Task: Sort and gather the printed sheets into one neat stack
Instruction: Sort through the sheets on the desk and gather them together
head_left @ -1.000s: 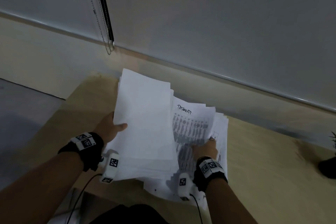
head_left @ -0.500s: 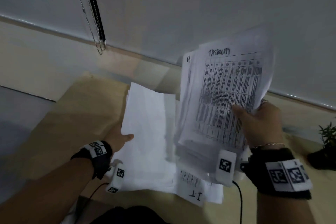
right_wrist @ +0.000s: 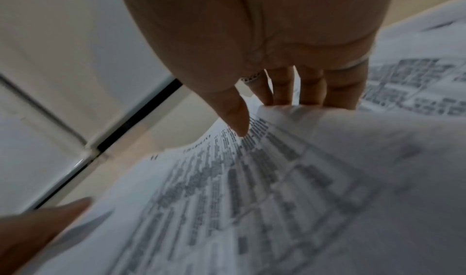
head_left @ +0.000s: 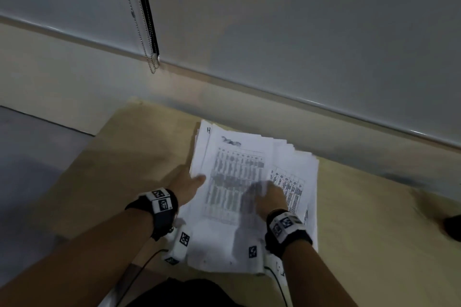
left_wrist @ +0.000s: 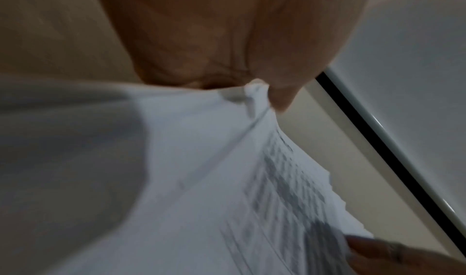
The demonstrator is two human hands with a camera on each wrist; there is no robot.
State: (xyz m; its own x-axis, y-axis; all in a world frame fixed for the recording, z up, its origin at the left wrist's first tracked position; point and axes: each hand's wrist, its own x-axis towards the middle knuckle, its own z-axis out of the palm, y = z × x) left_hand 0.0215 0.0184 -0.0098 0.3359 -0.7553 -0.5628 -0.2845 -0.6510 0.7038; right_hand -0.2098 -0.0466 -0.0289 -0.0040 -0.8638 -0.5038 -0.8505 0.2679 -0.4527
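A thick pile of printed sheets (head_left: 232,182) lies on the wooden table (head_left: 124,157), its top sheet showing a dark table of text. More printed sheets (head_left: 296,182) stick out unevenly on the right. My left hand (head_left: 192,179) grips the pile's left edge, thumb on top and fingers underneath. In the left wrist view the left thumb (left_wrist: 279,93) pinches the crumpled edge of the sheets (left_wrist: 201,179). My right hand (head_left: 267,194), blurred, holds the top bundle's right side. In the right wrist view its thumb (right_wrist: 239,123) presses the printed sheet (right_wrist: 227,199) and its fingers (right_wrist: 310,91) go behind the edge.
The table's left edge drops to a grey floor (head_left: 30,169). A wall with a window sill (head_left: 274,97) runs close behind the pile. A bead chain (head_left: 147,40) hangs at the back left. A dark plant pot (head_left: 452,230) stands at the right edge.
My right hand brought the raised bundle of printed sheets down onto the blank-faced pile that my left hand holds. The printed table now lies on top.
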